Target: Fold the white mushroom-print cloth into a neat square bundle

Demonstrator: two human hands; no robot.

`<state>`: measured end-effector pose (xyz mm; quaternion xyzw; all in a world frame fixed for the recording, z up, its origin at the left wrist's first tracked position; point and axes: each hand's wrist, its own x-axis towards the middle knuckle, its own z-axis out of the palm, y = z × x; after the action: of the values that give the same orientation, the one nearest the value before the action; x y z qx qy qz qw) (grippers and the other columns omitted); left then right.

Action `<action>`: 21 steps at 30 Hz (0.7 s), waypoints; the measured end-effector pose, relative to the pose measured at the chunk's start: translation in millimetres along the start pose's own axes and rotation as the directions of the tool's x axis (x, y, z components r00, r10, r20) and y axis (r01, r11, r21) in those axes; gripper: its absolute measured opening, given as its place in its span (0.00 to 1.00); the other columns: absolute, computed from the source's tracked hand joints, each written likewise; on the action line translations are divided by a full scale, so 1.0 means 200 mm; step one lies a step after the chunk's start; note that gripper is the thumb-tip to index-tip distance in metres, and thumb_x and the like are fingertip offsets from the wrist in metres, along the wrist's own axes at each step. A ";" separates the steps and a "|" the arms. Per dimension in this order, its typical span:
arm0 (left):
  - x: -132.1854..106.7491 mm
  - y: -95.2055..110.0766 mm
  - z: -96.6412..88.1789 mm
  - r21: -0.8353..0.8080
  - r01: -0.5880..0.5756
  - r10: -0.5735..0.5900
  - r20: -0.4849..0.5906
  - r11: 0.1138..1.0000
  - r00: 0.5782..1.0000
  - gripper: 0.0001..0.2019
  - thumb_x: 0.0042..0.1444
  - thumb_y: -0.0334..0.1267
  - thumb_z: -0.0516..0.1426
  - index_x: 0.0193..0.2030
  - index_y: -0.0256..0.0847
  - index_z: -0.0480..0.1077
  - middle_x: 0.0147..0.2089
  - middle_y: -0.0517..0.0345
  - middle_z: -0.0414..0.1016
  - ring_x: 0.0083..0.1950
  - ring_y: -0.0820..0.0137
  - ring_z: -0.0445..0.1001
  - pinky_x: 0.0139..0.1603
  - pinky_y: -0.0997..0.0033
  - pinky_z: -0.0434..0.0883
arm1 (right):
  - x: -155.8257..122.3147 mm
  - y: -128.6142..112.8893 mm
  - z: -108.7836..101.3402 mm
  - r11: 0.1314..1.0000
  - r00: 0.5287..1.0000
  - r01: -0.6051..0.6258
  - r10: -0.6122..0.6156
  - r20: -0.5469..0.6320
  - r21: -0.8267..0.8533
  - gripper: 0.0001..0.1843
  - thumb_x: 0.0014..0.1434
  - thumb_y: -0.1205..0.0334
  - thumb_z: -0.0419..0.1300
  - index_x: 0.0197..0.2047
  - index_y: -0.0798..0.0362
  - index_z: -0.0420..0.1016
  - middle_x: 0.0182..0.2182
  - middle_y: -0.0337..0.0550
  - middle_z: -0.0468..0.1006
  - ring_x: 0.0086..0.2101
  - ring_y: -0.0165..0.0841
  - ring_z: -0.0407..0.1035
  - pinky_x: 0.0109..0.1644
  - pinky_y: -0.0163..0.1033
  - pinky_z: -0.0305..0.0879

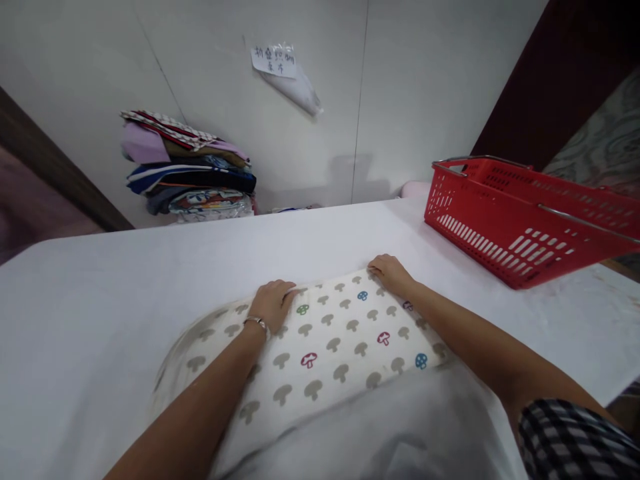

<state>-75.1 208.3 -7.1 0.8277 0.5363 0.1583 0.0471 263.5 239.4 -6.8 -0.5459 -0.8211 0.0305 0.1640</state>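
A white cloth point(333, 363) printed with grey, green, blue and pink mushrooms lies spread on the table in front of me. My left hand point(273, 305), with a bracelet at the wrist, is closed over the cloth's far edge, left of its middle. At the far right corner, my right hand point(393, 275) pinches the fabric between thumb and fingers. The left part of the cloth curves away in loose folds. Its near edge meets a blurred grey-white fabric point(400, 420) close to my body.
The white tabletop point(95, 300) stretches around the cloth. On the right stands a red plastic basket point(500, 220) with metal handles. A stack of folded textiles point(190, 173) sits behind the table's far edge, against the wall. A paper label point(274, 61) hangs on the wall.
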 end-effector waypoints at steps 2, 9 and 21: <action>0.00 0.00 0.00 0.011 0.003 -0.003 0.011 1.000 1.000 0.18 0.62 0.44 0.42 0.44 0.41 0.71 0.41 0.54 0.74 0.44 0.63 0.69 0.48 0.61 0.64 | 0.00 0.01 0.00 1.000 1.000 0.005 -0.005 0.008 0.022 0.11 0.60 0.68 0.52 0.39 0.52 0.75 0.39 0.44 0.77 0.41 0.36 0.66 0.47 0.39 0.57; 0.01 -0.01 0.02 0.064 0.057 -0.058 0.015 0.996 0.998 0.19 0.63 0.43 0.41 0.40 0.44 0.72 0.38 0.54 0.74 0.42 0.63 0.70 0.45 0.61 0.64 | -0.02 0.04 0.03 0.988 0.998 0.058 -0.061 0.016 0.142 0.15 0.63 0.63 0.48 0.44 0.52 0.75 0.42 0.45 0.77 0.42 0.35 0.68 0.50 0.40 0.60; 0.01 0.00 0.01 0.073 0.151 -0.153 0.030 0.986 0.988 0.18 0.62 0.43 0.43 0.39 0.46 0.74 0.37 0.54 0.73 0.43 0.62 0.70 0.45 0.62 0.64 | -0.09 -0.22 0.00 0.996 0.993 0.090 -0.087 0.084 -0.023 0.23 0.64 0.55 0.46 0.60 0.51 0.62 0.61 0.48 0.61 0.61 0.41 0.50 0.63 0.53 0.42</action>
<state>-72.8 210.6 -7.6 0.7881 0.6023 0.1205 0.0392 230.2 205.3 -0.2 -0.5093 -0.8509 0.0348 0.1238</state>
